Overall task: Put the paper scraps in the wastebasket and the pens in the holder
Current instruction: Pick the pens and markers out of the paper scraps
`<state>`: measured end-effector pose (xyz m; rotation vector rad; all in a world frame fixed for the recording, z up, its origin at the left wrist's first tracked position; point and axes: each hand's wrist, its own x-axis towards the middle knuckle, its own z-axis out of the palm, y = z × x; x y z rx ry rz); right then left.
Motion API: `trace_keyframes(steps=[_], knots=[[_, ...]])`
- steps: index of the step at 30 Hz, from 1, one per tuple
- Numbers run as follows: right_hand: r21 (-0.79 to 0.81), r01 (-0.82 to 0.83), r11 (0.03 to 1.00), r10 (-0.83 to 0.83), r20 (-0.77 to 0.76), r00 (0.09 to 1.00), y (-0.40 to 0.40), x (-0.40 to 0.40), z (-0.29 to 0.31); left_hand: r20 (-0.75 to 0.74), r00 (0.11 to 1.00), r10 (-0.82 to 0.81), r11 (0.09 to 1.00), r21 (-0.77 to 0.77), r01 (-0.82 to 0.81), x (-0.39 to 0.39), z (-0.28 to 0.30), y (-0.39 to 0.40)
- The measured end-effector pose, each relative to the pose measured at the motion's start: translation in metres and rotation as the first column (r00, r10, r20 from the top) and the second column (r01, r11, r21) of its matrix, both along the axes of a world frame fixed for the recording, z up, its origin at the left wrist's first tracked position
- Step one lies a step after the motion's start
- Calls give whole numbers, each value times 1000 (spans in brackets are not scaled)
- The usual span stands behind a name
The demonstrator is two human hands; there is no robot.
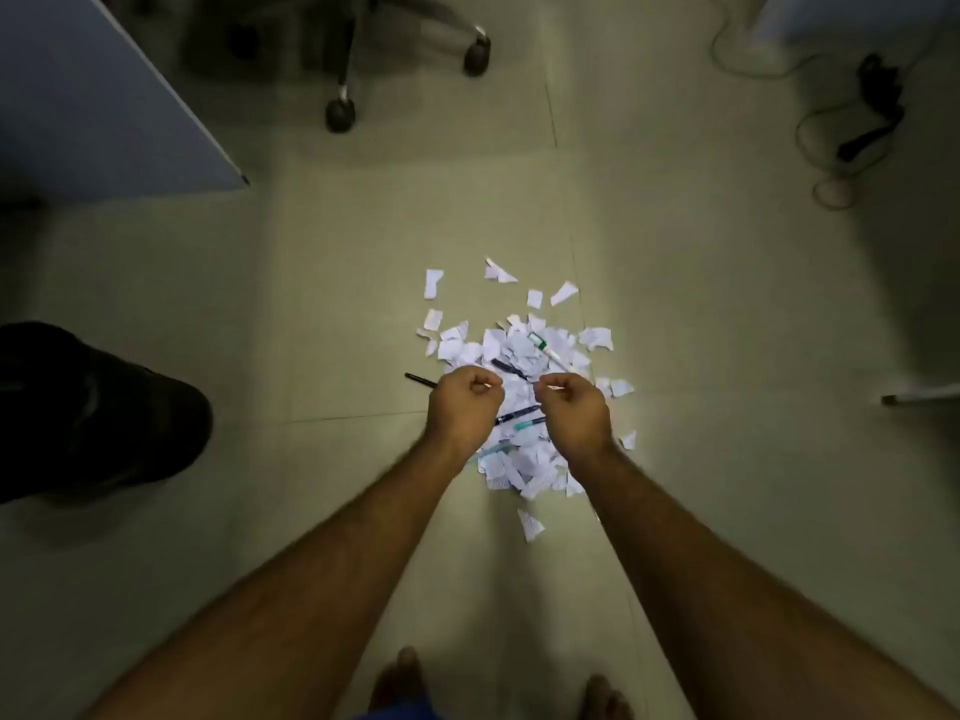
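Heap of torn white paper scraps [519,356], pens mixed in: left hand [464,410] and right hand [574,413] curled above; grip contents unclear. Risk: scooped scraps carrying the thin black pen [420,379] binwards.

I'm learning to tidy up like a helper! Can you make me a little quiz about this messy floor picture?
1. True or false: the paper scraps lie in a pile on the floor.
2. Where is the black pen? A) at the pile's left edge, beside the left hand B) on the chair base C) in the right hand
3. Fill in: both hands hover over the pile with fingers ____.

Key: 1 true. 2 A. 3 curled.
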<state>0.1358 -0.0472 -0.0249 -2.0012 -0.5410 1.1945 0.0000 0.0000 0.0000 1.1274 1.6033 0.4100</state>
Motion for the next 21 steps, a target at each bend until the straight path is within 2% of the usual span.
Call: trace_keyframes(steps=[3,5,7,10,15,17,19,21], knots=[[-50,-198,979,205,251,946,-7,8,-72,-147,983,-109,992,45,117,9,-83,-6],[-101,-288,952,305,334,892,-12,7,-121,-230,959,-166,983,34,178,14,-140,-14],[-161,-331,930,367,454,812,-19,7,-160,-306,928,-212,972,37,234,22,-181,-23],[-229,-377,897,431,640,636,-19,11,-195,-419,863,-282,930,101,353,35,-220,-25],[-379,-499,779,584,728,359,-11,24,-236,-649,706,-284,820,218,529,47,-257,-20],[-431,-529,731,629,726,279,-13,25,-242,-716,637,-286,794,194,575,49,-260,-20],[-405,-546,733,614,740,276,-11,26,-244,-753,580,-311,764,165,624,49,-260,-17],[-379,-527,761,600,720,349,-7,30,-246,-790,497,-359,734,90,673,48,-261,-11]])
